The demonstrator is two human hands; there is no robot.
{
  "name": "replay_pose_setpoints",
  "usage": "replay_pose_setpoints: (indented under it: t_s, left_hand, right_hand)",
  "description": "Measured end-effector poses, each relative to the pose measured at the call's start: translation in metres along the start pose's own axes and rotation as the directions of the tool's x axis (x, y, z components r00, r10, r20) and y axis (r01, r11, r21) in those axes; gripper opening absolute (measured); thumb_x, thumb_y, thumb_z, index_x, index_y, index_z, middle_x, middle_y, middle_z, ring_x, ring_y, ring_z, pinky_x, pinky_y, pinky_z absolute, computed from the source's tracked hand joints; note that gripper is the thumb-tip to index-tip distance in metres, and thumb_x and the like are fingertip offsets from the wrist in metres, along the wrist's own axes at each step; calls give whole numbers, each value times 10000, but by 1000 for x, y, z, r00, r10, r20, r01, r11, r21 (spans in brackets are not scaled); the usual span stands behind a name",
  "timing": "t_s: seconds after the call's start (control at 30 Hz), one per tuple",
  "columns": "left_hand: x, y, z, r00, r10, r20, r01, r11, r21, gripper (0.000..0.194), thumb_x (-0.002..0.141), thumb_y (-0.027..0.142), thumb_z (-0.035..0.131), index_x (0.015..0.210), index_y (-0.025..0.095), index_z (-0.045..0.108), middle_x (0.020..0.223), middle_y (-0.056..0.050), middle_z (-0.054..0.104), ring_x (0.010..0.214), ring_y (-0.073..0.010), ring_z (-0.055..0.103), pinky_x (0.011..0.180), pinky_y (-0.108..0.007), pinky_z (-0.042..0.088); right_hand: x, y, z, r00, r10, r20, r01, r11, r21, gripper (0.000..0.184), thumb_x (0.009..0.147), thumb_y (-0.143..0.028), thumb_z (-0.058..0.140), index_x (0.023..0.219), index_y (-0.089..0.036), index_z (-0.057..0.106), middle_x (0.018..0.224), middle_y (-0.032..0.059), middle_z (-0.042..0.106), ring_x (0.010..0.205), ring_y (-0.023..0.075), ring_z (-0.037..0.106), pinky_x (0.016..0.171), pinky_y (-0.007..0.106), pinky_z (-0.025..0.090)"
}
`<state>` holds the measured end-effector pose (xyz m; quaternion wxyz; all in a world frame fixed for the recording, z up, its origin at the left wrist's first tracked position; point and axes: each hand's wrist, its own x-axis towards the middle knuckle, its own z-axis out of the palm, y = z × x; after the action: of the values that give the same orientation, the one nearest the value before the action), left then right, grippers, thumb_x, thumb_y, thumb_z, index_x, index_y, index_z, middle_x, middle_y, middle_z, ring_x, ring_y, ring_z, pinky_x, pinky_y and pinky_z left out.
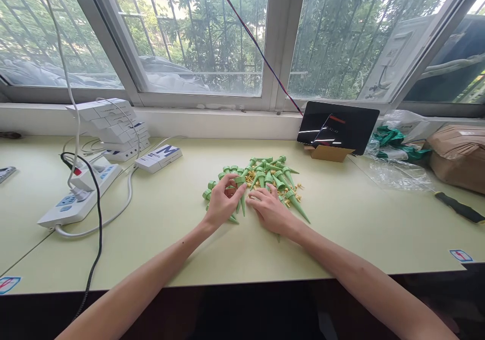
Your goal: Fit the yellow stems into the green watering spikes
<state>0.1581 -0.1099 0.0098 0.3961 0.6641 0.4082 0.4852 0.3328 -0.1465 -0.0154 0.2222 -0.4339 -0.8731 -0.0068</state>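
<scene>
My left hand (223, 203) pinches a green plant watering spike (241, 187) by its capped top, with the tip pointing down. Close beside it, my right hand (271, 209) rests low over the near side of the pile, its fingers bent together; whatever lies at its fingertips is hidden. Around both hands spreads a heap of green watering spikes (280, 180) with ribbed caps. Small yellow plastic pieces (250, 177) are scattered among them. One long spike (298, 207) lies right of my right hand, tip toward me. Several more spikes stand or lie behind my left hand.
White boxes (120, 128) are stacked at the back left, with a single box (159, 158) nearby. A power strip (79, 196) with cables lies left. A tablet (338, 127) leans on a cardboard stand; a wrapped parcel (460, 155) and black-handled tool (459, 207) are right.
</scene>
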Motion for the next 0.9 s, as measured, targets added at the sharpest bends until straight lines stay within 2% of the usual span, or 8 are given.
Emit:
replay_pose_setpoints:
  t_s: [0.17, 0.3, 0.57, 0.9]
  left_hand:
    - [0, 0, 0, 1000, 1, 5, -1, 1000, 21, 299, 830, 412, 658, 1042, 226, 556, 756, 33, 452, 489, -52, 441, 400, -164, 357]
    - [-1, 2, 0, 1000, 0, 8, -1, 1000, 16, 301, 827, 420, 658, 1031, 223, 554, 730, 38, 437, 496, -59, 437, 404, -164, 354]
    - [-1, 2, 0, 1000, -5, 6, 5, 1000, 10, 314, 812, 432, 666, 1019, 221, 559, 724, 34, 456, 496, -68, 446, 403, -172, 344]
    - [-2, 0, 1, 1000, -6, 13, 6, 1000, 24, 314, 820, 422, 665, 1036, 219, 560, 730, 30, 452, 495, -65, 451, 400, -171, 357]
  right_hand:
    - [-1, 4, 0, 1000, 16, 0, -16, 1000, 10, 435, 767, 91, 409, 1025, -190, 617, 1100, 90, 615, 1072, 220, 524, 1094, 529, 202]
    - [-2, 6, 0, 999, 33, 0, -33, 999, 7, 428, 759, 102, 408, 991, -182, 628, 1068, 95, 608, 999, 213, 541, 1070, 527, 238]
    - [-1, 2, -3, 998, 66, -4, -66, 997, -28, 208, 888, -44, 481, 809, -186, 609, 913, 75, 572, 894, 208, 486, 1019, 468, 310]
    - [-2, 1, -2, 996, 86, -9, -86, 996, -9, 129, 876, -66, 542, 903, -185, 584, 928, 65, 548, 887, 202, 474, 1001, 420, 318]
